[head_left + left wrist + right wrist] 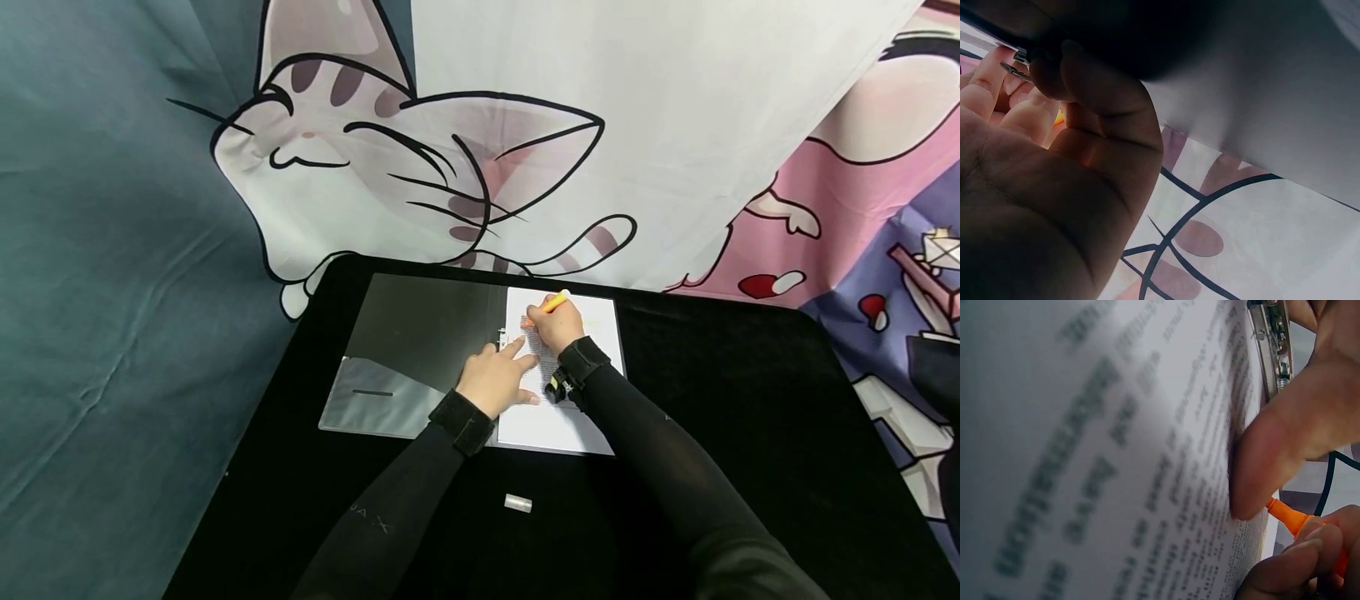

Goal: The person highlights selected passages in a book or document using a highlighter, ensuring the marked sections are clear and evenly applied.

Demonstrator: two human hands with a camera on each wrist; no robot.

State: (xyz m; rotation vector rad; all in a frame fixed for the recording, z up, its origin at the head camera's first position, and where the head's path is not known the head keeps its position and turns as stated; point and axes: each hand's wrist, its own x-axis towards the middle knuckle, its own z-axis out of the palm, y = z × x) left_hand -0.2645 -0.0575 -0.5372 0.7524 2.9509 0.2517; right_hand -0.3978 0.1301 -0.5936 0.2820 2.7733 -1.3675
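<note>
A folder lies spread on the table, its grey cover (420, 333) to the left and printed sheets (555, 425) to the right. My right hand (561, 325) pinches an orange highlighter (556, 302), tip down near an orange mark (527, 322) on the upper left of the page. The orange tip (1282, 511) also shows in the right wrist view. With fingers spread, my left hand (491, 379) rests across the folder's spine and the page's left edge, a fingertip (1260, 481) touching the printed text. Close by its fingers is the folder's metal clip (1019, 57).
A small pale cylinder (518, 503) lies on the black tabletop (720, 400) in front of the folder. Behind the table hangs a cloth (660, 150) with cartoon cats. A dark object (933, 375) stands at the far right edge of the head view.
</note>
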